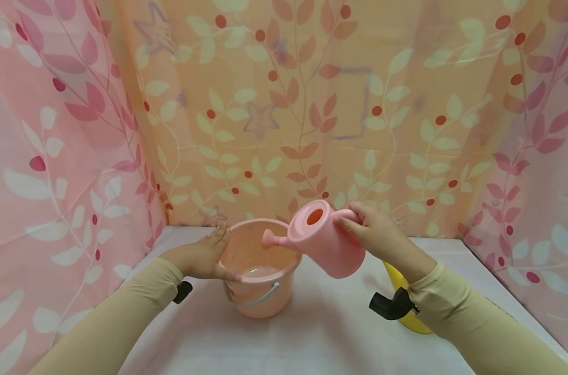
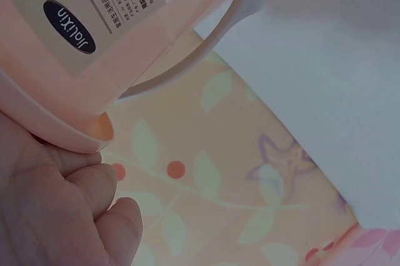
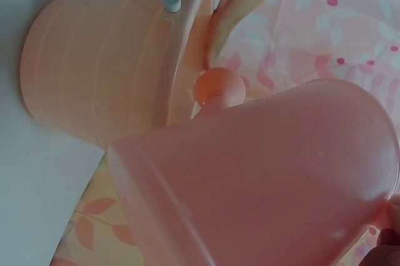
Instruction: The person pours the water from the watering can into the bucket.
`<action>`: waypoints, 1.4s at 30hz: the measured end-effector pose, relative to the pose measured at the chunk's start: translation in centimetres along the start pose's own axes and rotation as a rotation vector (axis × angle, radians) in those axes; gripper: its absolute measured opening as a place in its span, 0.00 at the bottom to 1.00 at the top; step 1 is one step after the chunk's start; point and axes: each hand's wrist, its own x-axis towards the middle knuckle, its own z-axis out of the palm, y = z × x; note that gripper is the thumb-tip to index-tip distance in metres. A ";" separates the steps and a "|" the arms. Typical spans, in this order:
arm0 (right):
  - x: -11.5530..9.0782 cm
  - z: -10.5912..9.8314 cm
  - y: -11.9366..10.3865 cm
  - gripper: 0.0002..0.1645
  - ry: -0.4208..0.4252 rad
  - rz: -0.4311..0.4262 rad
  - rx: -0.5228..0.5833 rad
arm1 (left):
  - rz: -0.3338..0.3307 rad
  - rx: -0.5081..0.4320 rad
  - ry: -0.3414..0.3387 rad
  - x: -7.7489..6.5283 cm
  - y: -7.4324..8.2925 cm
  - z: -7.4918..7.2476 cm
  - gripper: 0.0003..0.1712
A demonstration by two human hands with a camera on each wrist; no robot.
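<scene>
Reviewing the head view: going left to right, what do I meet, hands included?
Left to right: the left hand, the bucket, the watering can, the right hand.

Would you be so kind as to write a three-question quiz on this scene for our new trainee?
1. Which hand holds the pink plastic watering can by its curved pink handle?
2. True or false: the watering can is standing upright on the white-covered table.
3. What does the left hand touch on the round peach-coloured plastic bucket?
A. its pale carrying handle
B. its rim
C. its underside

Key:
1. The right hand.
2. False; it is held tilted, its spout towards the bucket.
3. B.
</scene>
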 end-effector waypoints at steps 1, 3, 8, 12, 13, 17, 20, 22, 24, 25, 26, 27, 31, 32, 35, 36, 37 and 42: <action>0.0 0.0 0.0 0.17 -0.001 0.003 0.001 | -0.001 0.000 0.000 0.0 0.0 0.0 0.71; 0.0 0.0 0.0 0.17 0.000 0.006 0.002 | 0.000 -0.001 -0.002 -0.1 0.0 0.0 0.71; 0.0 0.1 0.0 0.17 -0.002 0.017 -0.003 | -0.005 -0.003 -0.004 0.0 0.1 -0.1 0.70; 0.0 0.1 -0.1 0.18 -0.005 0.024 -0.005 | -0.007 -0.001 -0.004 0.0 0.1 -0.2 0.70; 0.0 0.1 -0.1 0.18 -0.004 0.023 -0.005 | -0.007 -0.002 -0.004 0.0 0.1 -0.2 0.70; 0.0 0.0 -0.2 0.19 -0.002 0.018 -0.010 | -0.005 -0.005 -0.001 -0.1 0.2 -0.3 0.70; 0.0 0.0 -0.3 0.19 -0.004 0.020 -0.007 | -0.002 -0.005 0.004 -0.2 0.2 -0.3 0.70; 0.0 0.0 -0.4 0.19 -0.009 0.023 0.003 | -0.002 -0.004 0.005 -0.2 0.2 -0.3 0.70; -0.1 -0.1 -0.4 0.19 -0.014 0.025 0.015 | -0.002 0.001 0.006 -0.2 0.2 -0.2 0.70; -0.1 -0.1 -0.4 0.19 -0.015 0.025 0.020 | -0.004 0.002 0.006 -0.1 0.2 -0.2 0.70; -0.1 -0.1 -0.4 0.19 -0.016 0.024 0.025 | -0.005 0.004 0.006 -0.1 0.1 -0.2 0.70; -0.1 -0.1 -0.3 0.19 -0.017 0.023 0.029 | -0.007 0.005 0.006 -0.1 0.1 -0.2 0.70; 0.0 -0.1 -0.2 0.19 -0.015 0.012 0.031 | -0.012 0.010 0.006 0.0 0.1 -0.1 0.70; 0.0 -0.1 -0.1 0.19 -0.015 0.010 0.029 | -0.011 0.012 0.007 0.0 0.1 -0.1 0.70; 0.0 -0.1 0.0 0.19 -0.012 0.007 0.018 | -0.009 0.017 0.008 -0.1 0.1 -0.1 0.70; 0.0 -0.1 0.0 0.18 -0.011 0.008 0.013 | -0.007 0.014 0.007 -0.1 0.2 -0.2 0.70; 0.0 -0.1 0.1 0.18 -0.010 0.007 0.008 | -0.007 0.012 0.007 -0.1 0.2 -0.2 0.70; 0.0 0.0 0.2 0.17 -0.007 0.004 -0.006 | -0.013 -0.005 -0.004 -0.3 0.4 -0.4 0.70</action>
